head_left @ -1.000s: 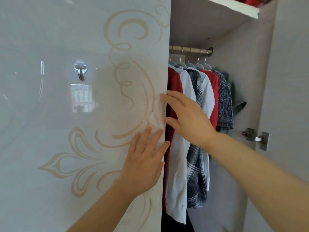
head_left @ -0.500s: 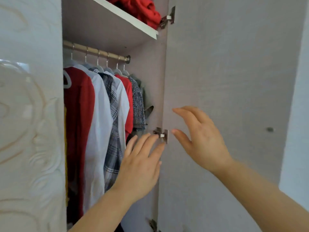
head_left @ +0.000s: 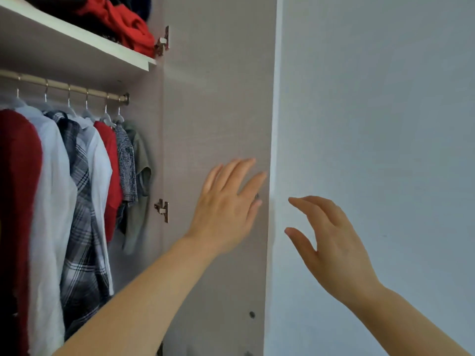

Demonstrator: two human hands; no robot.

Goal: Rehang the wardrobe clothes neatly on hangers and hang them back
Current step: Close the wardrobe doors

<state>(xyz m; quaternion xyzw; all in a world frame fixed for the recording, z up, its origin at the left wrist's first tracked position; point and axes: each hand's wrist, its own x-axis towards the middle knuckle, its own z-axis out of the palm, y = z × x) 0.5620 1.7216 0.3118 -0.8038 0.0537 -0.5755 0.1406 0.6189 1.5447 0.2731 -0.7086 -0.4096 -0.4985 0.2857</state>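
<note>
Head view: left hand [head_left: 226, 209], fingers straight and spread, flat against grey-brown wood-grain inner face of open wardrobe door [head_left: 218, 98], near its free edge. Right hand [head_left: 331, 247] wide, fingers loosely bent, empty, just past that edge before pale wall [head_left: 372, 98]. Well left of both hands, row of red, white and plaid shirts [head_left: 77, 188] on hangers along brass rail [head_left: 59, 85], reaching its right end.
</note>
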